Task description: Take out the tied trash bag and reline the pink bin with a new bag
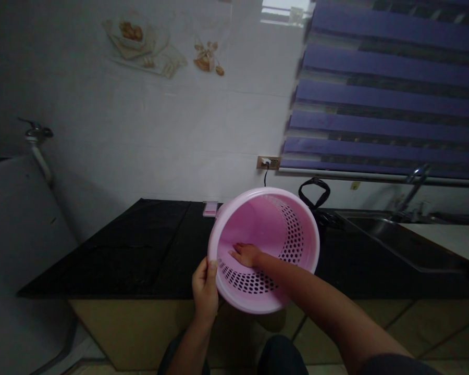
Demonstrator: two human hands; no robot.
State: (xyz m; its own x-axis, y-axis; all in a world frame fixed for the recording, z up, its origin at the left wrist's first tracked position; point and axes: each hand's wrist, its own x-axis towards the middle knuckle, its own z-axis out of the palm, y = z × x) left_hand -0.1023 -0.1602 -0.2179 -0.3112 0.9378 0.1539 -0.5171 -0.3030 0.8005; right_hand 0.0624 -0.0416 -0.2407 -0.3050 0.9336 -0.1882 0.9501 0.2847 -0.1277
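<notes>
A pink plastic basket [263, 219] with rows of round holes is tilted so that its mouth faces me, over the front part of the black counter. My left hand [205, 284] grips its rim at the left, thumb on the rim and fingers behind it. Inside the basket, my right hand [247, 255] lies with its fingers stretched out against the inner surface, holding nothing that I can see. The right forearm crosses the lower right part of the rim.
The black counter [140, 260] runs along the tiled wall. Behind the basket are a black plastic bag [316, 200] and a wall socket [268, 163] with a plug. A metal sink [398, 242] with a faucet [412, 190] lies right. A white appliance [19, 250] stands left.
</notes>
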